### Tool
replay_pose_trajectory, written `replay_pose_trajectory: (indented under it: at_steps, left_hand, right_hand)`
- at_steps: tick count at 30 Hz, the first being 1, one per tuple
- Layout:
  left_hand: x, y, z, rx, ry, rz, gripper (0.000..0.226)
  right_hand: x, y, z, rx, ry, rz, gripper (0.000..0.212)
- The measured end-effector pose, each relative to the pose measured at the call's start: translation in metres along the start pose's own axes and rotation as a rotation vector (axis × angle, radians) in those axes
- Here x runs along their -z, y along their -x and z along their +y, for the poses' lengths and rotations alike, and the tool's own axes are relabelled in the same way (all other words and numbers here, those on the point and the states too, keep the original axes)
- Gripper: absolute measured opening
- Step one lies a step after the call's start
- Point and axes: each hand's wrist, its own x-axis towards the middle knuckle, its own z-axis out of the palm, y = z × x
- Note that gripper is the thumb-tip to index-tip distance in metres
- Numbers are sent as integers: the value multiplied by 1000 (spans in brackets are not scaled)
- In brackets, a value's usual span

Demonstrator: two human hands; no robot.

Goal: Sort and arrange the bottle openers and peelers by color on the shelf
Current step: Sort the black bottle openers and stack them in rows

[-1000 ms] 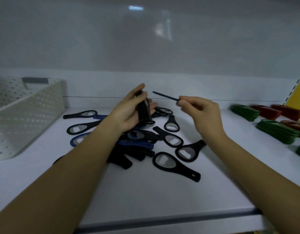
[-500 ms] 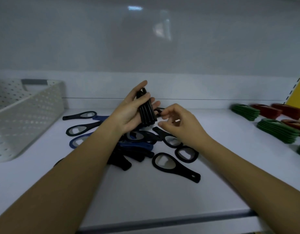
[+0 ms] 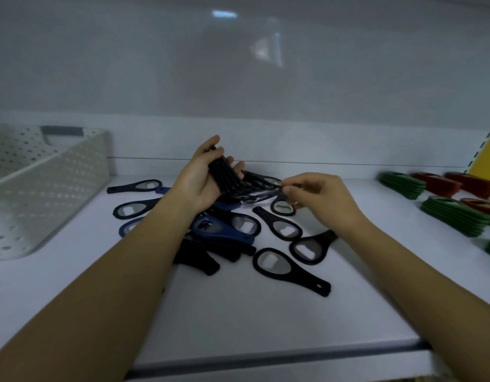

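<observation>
My left hand [image 3: 199,183] grips a stack of black bottle openers [image 3: 227,175], held upright above the pile. To its right, my right hand [image 3: 321,202] pinches the end of a dark bottle opener [image 3: 263,194] that lies edge-on at the back of the pile. Several loose black openers [image 3: 274,263] and blue openers [image 3: 219,230] lie jumbled on the white shelf [image 3: 266,321] under and between my hands. My left forearm hides part of the pile.
A white perforated basket [image 3: 45,188] stands at the left. Stacks of green openers [image 3: 456,216] and red ones [image 3: 437,184] sit at the right, near a yellow panel [image 3: 486,161]. The shelf's front edge [image 3: 266,359] runs below my arms.
My right hand brought the opener it held to the stack in my left hand, then drew back to the right and now pinches another opener at the pile. My left hand stayed put.
</observation>
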Motion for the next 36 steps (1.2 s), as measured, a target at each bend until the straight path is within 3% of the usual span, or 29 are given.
replay_pose_trajectory:
  at_steps: [6, 8, 13, 18, 21, 25, 31, 36]
  left_hand:
    - [-11, 6, -8, 31, -139, -139, 36]
    - [-19, 10, -14, 21, -187, -199, 37]
    - [-23, 13, -18, -129, -294, -281, 40]
    - [-26, 16, -28, -310, -695, -435, 32]
    - [-27, 17, -33, -300, -802, -514, 39]
    - [-24, 15, -34, -262, -801, -492, 51]
    - [-25, 14, -35, -250, -655, -379, 32]
    - [-32, 15, -35, -268, -505, -306, 22]
  right_hand:
    - [1, 2, -6, -29, -212, 286, 10]
    - [-5, 4, -11, -17, -306, 231, 13]
    - [-15, 9, -9, 31, -261, -61, 24]
    - [-10, 6, -4, 30, -135, -105, 19]
    - [-7, 3, -1, 14, -86, -120, 17]
    - [-9, 5, 3, 7, -17, -140, 17]
    - [-11, 6, -1, -27, -85, -164, 18]
    - [-11, 9, -7, -108, -321, -168, 17]
